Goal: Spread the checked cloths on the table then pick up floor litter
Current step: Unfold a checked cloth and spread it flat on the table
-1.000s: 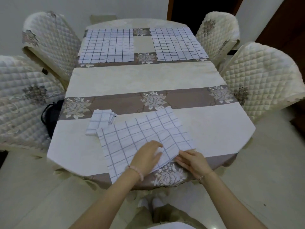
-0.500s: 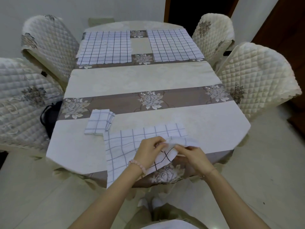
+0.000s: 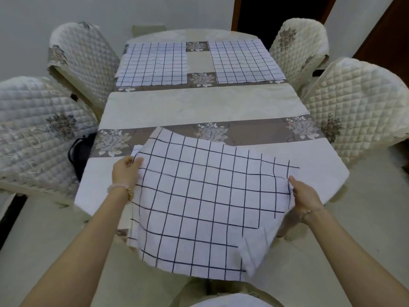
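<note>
Unfolded since a moment ago, the checked cloth now hangs open over the table, its side edges pinched by the left hand and right hand.

hidden: folded cloth at table's near left edge, all but a corner sat under the held checked cloth | covered: table's near edge | cut off: both forearms at bottom edge | unclear: dark bag beside table

Soft, even indoor light filled the room, with faint shadows and no glare. The doorway behind stayed dark. Wide-angle distortion bent the edges, and detail looked slightly soft.
</note>
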The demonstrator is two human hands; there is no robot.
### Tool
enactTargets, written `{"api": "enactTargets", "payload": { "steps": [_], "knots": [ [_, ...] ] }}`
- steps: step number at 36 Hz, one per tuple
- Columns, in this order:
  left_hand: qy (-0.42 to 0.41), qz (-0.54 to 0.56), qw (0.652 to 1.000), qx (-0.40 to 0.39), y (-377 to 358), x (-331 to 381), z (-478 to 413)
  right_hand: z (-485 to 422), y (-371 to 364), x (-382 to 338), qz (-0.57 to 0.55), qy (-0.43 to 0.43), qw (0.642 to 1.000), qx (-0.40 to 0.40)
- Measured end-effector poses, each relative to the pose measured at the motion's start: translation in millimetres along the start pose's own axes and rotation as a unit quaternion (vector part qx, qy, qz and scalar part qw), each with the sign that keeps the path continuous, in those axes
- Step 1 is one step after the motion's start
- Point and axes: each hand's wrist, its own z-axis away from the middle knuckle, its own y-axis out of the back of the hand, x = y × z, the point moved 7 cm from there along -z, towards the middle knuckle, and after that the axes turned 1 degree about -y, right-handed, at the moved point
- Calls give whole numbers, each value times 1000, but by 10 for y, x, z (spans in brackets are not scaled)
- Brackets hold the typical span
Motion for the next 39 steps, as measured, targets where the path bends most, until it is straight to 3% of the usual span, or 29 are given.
{"api": "enactTargets", "payload": {
  "steps": [3, 6, 9, 18, 24, 31, 35, 39],
  "knots": [
    [39, -40, 998, -11, 68, -208, 8, 13, -44, -79, 72, 8, 997, 19],
    [84, -48, 995, -2, 91, -391, 73, -46, -78, 31, 105, -33, 994, -24],
    [113, -47, 992, 12, 93, -487, 168, 71, -186, 81, 155, -17, 985, -70],
    [188, -14, 982, 26, 225, -792, 275, 258, -43, 345, 303, 15, 952, -49],
    [165, -23, 986, -13, 243, -751, 267, 231, -1, 316, 274, 35, 961, -21],
    [195, -4, 963, -186, 329, -962, 503, 128, 106, 332, 221, 16, 975, 19],
    [191, -12, 950, -246, 314, -1010, 675, 120, 116, 390, 198, 3, 980, 26],
    [173, -45, 962, -204, 380, -1173, 586, 144, 89, 379, 214, 7, 976, 26]
  ]
}}
